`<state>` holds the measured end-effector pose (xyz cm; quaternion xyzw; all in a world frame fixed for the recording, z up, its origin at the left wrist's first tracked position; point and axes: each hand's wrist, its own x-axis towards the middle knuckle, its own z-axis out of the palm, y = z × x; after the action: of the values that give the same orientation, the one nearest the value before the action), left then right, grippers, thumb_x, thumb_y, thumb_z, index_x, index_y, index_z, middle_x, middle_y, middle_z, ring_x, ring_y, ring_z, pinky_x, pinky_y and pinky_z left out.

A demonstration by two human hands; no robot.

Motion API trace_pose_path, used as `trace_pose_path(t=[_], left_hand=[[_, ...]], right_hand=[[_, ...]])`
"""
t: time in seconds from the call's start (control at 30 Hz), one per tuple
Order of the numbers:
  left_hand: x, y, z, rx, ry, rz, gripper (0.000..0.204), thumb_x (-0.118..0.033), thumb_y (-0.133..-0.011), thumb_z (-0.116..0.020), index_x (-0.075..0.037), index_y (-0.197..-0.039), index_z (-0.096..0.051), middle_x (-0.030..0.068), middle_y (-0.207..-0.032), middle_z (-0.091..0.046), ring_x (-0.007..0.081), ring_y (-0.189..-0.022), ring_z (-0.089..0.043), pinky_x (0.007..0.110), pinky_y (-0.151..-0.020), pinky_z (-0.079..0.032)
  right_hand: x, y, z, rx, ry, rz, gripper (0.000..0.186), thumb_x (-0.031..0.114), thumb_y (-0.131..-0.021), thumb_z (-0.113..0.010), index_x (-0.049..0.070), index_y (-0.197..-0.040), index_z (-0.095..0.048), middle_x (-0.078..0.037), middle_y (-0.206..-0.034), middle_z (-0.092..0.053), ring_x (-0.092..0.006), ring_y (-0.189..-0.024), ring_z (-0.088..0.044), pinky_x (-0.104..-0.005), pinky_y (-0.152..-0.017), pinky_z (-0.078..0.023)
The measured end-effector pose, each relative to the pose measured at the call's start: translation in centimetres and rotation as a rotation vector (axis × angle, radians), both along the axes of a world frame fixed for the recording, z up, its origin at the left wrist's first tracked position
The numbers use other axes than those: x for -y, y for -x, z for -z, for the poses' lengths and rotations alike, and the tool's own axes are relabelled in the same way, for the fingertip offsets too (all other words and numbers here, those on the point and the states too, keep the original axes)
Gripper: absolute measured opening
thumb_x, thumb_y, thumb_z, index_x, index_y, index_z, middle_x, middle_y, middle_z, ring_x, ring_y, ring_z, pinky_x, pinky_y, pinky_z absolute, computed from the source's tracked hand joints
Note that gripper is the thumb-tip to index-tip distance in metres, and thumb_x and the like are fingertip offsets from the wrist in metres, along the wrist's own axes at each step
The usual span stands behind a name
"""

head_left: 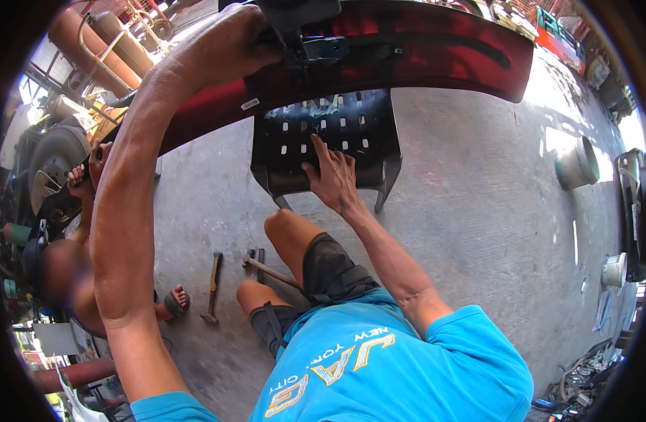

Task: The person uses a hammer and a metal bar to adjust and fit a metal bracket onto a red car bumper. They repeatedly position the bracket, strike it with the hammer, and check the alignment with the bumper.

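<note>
A long, curved dark red panel [435,67], like a car bumper, spans the top of the view above a black stool [270,162] with slots in its seat. My left hand [228,46] is raised at the panel, its fingers curled at a black bracket [288,35] and partly hidden by it. A small metal plate [325,48] shows beside the bracket. My right hand [332,176] reaches down to the stool with the index finger stretched out, its tip on or just over the slotted seat. Pale greenish scraps [324,107] lie on the seat's far part.
At the left, another person's hands [87,169] are at a dark long part near the panel's end. Two hammers, one [214,288] beside that person's sandalled foot [175,301], another [273,271] by my knees, lie on the concrete. Buckets [577,165] stand right; gas cylinders [91,53] stand far left.
</note>
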<state>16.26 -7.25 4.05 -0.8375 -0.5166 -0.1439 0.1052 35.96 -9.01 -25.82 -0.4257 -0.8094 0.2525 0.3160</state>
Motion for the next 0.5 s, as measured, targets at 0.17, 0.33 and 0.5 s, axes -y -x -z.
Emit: trace_pose_path(t=[0.17, 0.33, 0.5], left_hand=[[-0.1, -0.7, -0.6, -0.004, 0.09, -0.109, 0.031, -0.019, -0.092, -0.073, -0.004, -0.118, -0.066, 0.0146, -0.104, -0.073, 0.027, -0.094, -0.071, 0.04, -0.086, -0.054], [-0.1, -2.9, -2.1, 0.015, 0.138, -0.113, 0.027, -0.02, -0.088, -0.072, -0.006, -0.11, -0.069, 0.0154, -0.095, -0.073, 0.0275, -0.086, -0.071, 0.041, -0.079, -0.055], [0.2, -4.2, -3.0, 0.011, 0.149, -0.116, 0.023, -0.021, -0.084, -0.072, -0.007, -0.102, -0.073, 0.0163, -0.086, -0.073, 0.0279, -0.079, -0.072, 0.042, -0.072, -0.055]], right_hand=[[-0.1, 0.2, 0.2, 0.05, -0.077, 0.043, 0.07, 0.032, -0.094, -0.068, 0.009, -0.154, -0.04, -0.015, -0.115, -0.071, -0.032, -0.111, -0.06, -0.047, -0.102, -0.037], [0.3, 0.5, 0.5, 0.086, -0.158, 0.055, 0.068, 0.033, -0.093, -0.069, 0.009, -0.152, -0.044, -0.013, -0.114, -0.072, -0.0317, -0.11, -0.06, -0.047, -0.1, -0.037], [0.6, 0.8, 0.5, 0.068, -0.165, 0.052, 0.066, 0.034, -0.092, -0.07, 0.009, -0.149, -0.047, -0.012, -0.114, -0.073, -0.0313, -0.11, -0.06, -0.0472, -0.099, -0.038]])
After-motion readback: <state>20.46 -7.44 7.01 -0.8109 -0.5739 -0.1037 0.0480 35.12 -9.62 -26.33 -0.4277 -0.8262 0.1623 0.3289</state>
